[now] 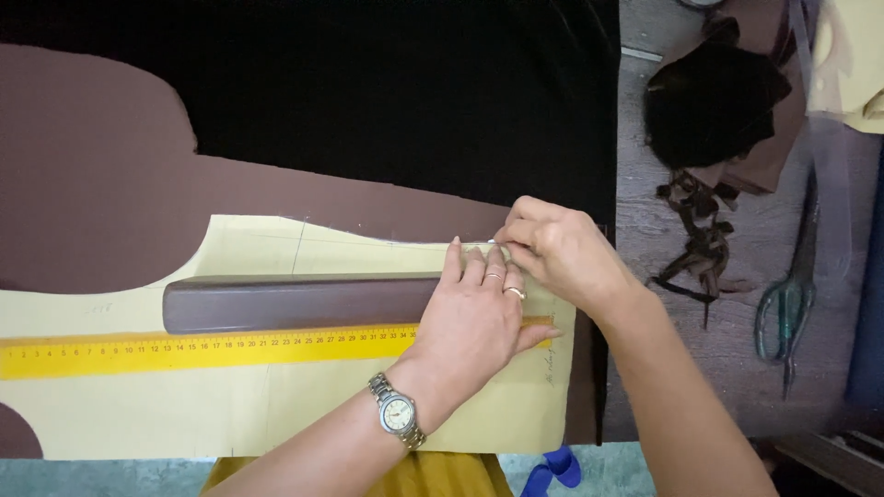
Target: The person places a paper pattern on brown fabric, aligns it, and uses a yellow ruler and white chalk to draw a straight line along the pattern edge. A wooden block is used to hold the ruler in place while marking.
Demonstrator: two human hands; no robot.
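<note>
- Black cloth (414,83) covers my worktable; brown fabric (92,184) on it, pale yellow paper pattern (276,405) on top.
- Yellow ruler (184,352) and dark brown wooden bar (295,304) weigh the pattern.
- Left hand (474,317) flat, fingers spread; press firmly.
- Right hand (562,253) pinches something small and white at the pattern edge; what it is I can't tell.

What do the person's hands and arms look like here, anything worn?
Both forearms are bare, with no sleeves in view and no gloves. The left hand has a silver-coloured metal wristwatch with a round pale dial and a link bracelet at the wrist, plus two thin rings on neighbouring fingers. The right hand shows no ring, watch or bracelet. Nails look short and unpainted.
</note>
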